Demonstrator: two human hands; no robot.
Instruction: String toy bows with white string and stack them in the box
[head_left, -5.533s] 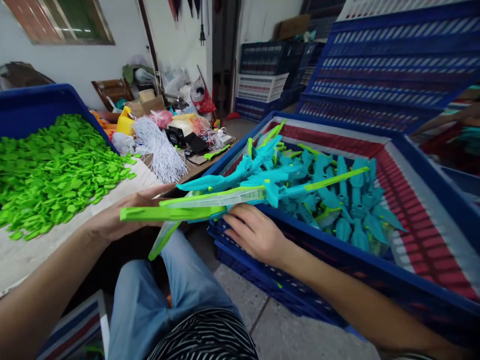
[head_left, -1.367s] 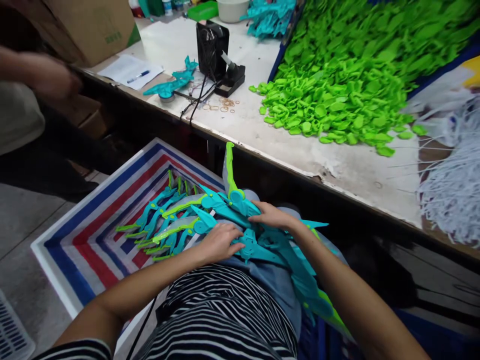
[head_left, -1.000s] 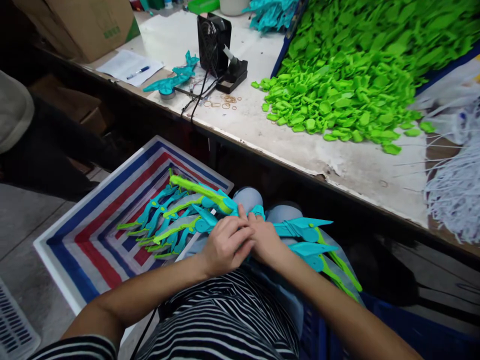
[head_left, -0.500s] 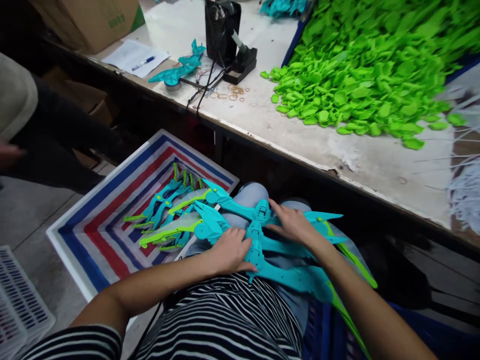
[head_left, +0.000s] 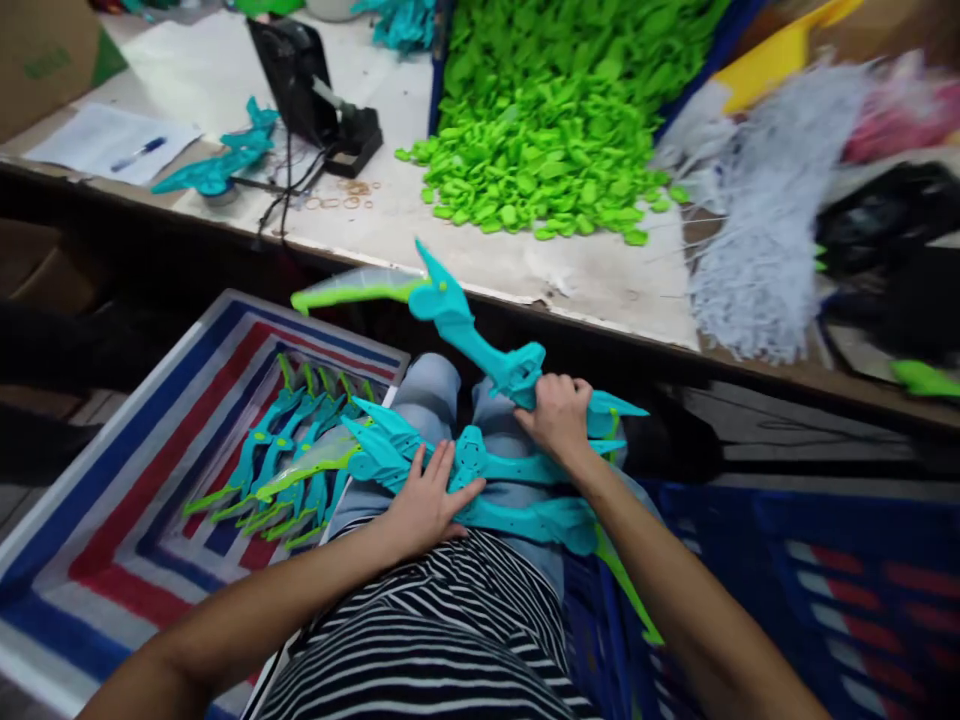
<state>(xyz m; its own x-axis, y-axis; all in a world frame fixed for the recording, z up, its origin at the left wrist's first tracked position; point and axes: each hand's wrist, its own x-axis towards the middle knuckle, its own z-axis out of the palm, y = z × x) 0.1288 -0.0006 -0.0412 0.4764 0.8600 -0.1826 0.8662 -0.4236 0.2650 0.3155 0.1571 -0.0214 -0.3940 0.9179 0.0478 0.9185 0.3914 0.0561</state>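
My right hand (head_left: 559, 415) is closed round the middle of a turquoise plastic toy bow (head_left: 472, 345). This bow is raised above my lap, its lime-green limb tip (head_left: 360, 292) pointing left over the striped crate. More turquoise bows (head_left: 517, 515) lie across my thighs. On them rests my left hand (head_left: 429, 500), flat, with the thumb spread from the fingers. Its palm hides part of the bows beneath. The far green end of the held bow is partly hidden behind my right hand and arm.
A white-rimmed crate lined with striped sheet (head_left: 97, 530) stands at left, with several bows (head_left: 277, 440) inside. On the workbench (head_left: 622, 290) are a heap of green parts (head_left: 540, 150), a black device (head_left: 300, 80), rubber bands and white strings (head_left: 772, 220). Blue crates (head_left: 720, 530) stand at right.
My right hand has taken hold of one bow and lifted it forward, away from the others. My left hand has flattened onto the bows on my lap. The view has turned right.
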